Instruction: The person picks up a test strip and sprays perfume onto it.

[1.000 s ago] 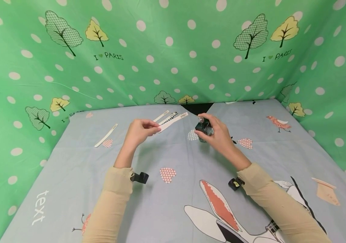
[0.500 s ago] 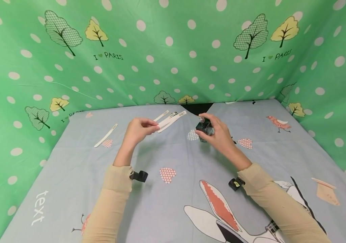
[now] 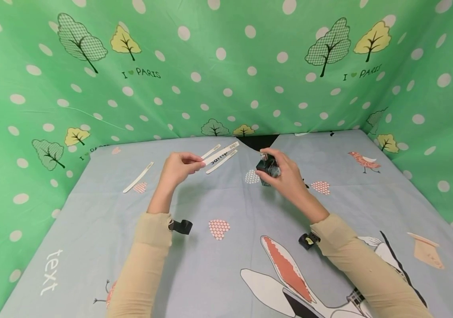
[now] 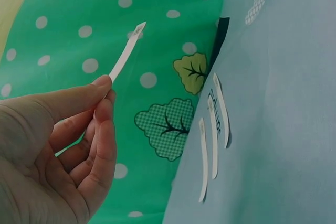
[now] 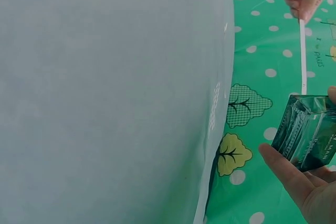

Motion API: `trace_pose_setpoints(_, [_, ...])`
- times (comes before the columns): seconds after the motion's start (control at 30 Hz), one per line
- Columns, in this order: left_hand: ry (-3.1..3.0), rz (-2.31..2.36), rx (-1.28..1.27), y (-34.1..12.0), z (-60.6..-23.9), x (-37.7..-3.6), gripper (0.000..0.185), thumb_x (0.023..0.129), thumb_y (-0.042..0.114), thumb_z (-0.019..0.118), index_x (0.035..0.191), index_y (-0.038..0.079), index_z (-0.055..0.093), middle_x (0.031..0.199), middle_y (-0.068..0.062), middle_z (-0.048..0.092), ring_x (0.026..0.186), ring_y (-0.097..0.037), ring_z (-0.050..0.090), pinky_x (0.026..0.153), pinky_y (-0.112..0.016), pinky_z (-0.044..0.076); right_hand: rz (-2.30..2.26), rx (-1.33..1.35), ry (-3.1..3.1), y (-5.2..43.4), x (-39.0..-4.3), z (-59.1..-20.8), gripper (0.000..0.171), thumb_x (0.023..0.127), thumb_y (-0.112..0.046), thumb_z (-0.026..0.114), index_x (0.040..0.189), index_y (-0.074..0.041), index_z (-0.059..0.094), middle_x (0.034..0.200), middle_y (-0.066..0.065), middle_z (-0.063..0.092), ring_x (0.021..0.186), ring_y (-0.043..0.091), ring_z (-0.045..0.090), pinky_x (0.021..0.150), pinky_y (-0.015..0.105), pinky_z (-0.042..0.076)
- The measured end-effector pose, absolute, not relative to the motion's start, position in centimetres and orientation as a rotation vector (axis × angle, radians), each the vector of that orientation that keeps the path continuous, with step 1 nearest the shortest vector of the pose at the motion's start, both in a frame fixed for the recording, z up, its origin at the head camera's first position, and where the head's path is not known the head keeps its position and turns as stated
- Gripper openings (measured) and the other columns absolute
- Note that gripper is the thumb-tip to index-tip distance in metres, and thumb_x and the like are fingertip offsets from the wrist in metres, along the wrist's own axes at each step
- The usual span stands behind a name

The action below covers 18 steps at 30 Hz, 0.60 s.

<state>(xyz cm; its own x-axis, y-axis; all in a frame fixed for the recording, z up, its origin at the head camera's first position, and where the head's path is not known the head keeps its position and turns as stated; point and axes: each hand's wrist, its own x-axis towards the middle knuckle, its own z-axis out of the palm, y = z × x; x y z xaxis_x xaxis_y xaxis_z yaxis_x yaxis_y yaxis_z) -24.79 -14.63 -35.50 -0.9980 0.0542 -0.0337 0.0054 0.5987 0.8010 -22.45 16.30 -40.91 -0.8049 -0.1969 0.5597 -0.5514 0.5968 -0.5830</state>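
Observation:
My left hand [image 3: 180, 168] pinches a white paper test strip [image 4: 126, 59] between thumb and fingers, raised above the table. The strip's labelled tip points up and right, apart from the bottle. A dark green glass perfume bottle [image 3: 266, 168] is gripped by my right hand [image 3: 288, 176], also raised. My right index finger lies at the top of its sprayer [image 3: 264, 156]. Beneath the left hand, several more strips lie on the cloth, including one strip [image 4: 203, 161] nearest that hand's camera; in the head view the held strip hides part of this group.
Another white strip [image 3: 138, 177] lies apart, further left on the printed grey-blue tablecloth [image 3: 246, 212]. Green dotted curtain [image 3: 226, 79] hangs behind the table and along both sides. A black camera mount [image 3: 180, 227] sits on the left wrist, a second mount [image 3: 309, 241] on the right.
My left hand has drifted slightly left and away with its strip, so the strip's tip is farther from the bottle. The right hand and bottle have hardly moved.

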Motion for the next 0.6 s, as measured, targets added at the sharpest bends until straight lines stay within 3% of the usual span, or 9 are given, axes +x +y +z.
trace_pose_setpoints(0.13, [2.763, 1.393, 0.037, -14.84, -35.68, -25.07, 0.025, 0.088, 0.024, 0.077, 0.106, 0.006, 0.076, 0.103, -0.015, 0.076, 0.075, -0.011, 0.064, 0.072, -0.025, 0.054, 1.084, 0.597, -2.384, 16.23, -22.39, -40.89, 0.058, 0.086, -0.023, 0.079, 0.137, -0.02, 0.052, 0.137, 0.013, 0.06, 0.117, 0.033, 0.062, 0.084, 0.051, 0.058])
trace_pose_setpoints(0.4, [2.738, 1.433, 0.021, -15.26, -35.94, -25.52, 0.026, 0.089, 0.023, 0.076, 0.107, 0.005, 0.076, 0.105, -0.017, 0.075, 0.096, -0.035, 0.07, 0.083, -0.037, 0.058, 1.098, 0.587, -2.389, 16.2, -22.41, -40.86, 0.059, 0.086, -0.023, 0.08, 0.137, -0.021, 0.052, 0.136, 0.014, 0.061, 0.113, 0.034, 0.063, 0.078, 0.05, 0.059])
trace_pose_setpoints(0.6, [2.73, 1.445, -0.004, -15.63, -36.08, -25.81, 0.027, 0.089, 0.024, 0.076, 0.107, 0.004, 0.075, 0.105, -0.018, 0.075, 0.094, -0.033, 0.069, 0.09, -0.047, 0.057, 1.101, 0.584, -2.393, 16.22, -22.47, -40.9, 0.058, 0.086, -0.023, 0.08, 0.137, -0.021, 0.052, 0.136, 0.013, 0.061, 0.114, 0.034, 0.063, 0.078, 0.051, 0.059])
